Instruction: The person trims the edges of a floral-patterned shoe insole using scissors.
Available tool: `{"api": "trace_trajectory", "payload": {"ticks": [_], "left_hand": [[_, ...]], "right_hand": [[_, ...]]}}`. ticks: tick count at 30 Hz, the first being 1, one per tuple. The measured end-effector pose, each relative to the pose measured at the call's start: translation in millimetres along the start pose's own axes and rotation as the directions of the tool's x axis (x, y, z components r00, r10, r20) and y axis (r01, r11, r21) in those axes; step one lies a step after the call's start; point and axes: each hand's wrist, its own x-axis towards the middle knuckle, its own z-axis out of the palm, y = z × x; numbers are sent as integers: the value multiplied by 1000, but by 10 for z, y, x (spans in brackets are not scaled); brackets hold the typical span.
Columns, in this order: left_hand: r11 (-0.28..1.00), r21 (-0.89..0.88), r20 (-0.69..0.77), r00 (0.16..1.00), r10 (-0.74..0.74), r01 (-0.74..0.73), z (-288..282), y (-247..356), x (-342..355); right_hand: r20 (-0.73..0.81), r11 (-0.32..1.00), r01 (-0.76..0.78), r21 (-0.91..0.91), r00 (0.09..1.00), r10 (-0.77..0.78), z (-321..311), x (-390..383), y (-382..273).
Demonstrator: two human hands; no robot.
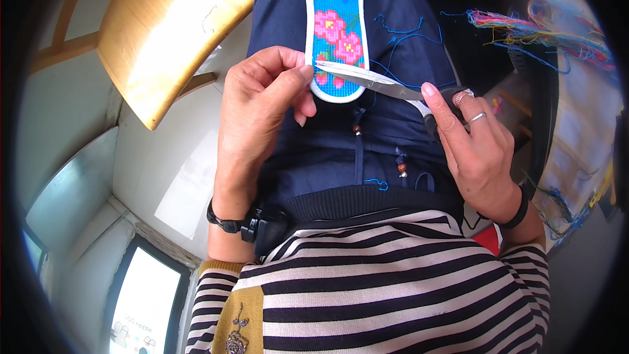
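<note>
One insole (pixel 339 29), white-rimmed, blue, worked with pink flowers; lying lengthwise on the lap, upper end cut off by the frame edge.

One pair of scissors (pixel 377 83), dark-handled, laid slantwise across the insole's lower end, tips near its left edge; whether the blades meet, cannot tell.

One left hand (pixel 268 88): thumb and forefinger pressed together at the insole's left edge, beside the scissor tips; whether they pinch thread or rim, cannot tell. Other fingers curled.

One right hand (pixel 478 141): fingers closed about the scissor handles, one digit stretched along them; two rings.

One pair of trousers (pixel 400 128), navy, beneath the insole; two drawcords, beaded.

Several threads (pixel 409 31), blue, loose on the trousers, right of the insole.

One thread bundle (pixel 517 23), multicoloured, farther right.

One wooden seat (pixel 154 46), upper left.

One top (pixel 393 282), striped black and white.
</note>
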Motion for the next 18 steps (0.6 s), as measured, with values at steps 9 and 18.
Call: {"api": "trace_trajectory", "payload": {"ticks": [9, 18], "left_hand": [[992, 56, 92, 989, -118, 113, -67, 86, -13], [42, 813, 383, 589, 712, -580, 163, -75, -95]], "right_hand": [[54, 998, 51, 46, 997, -54, -18, 27, 60], [571, -319, -475, 820, 637, 518, 384, 514, -74]]}}
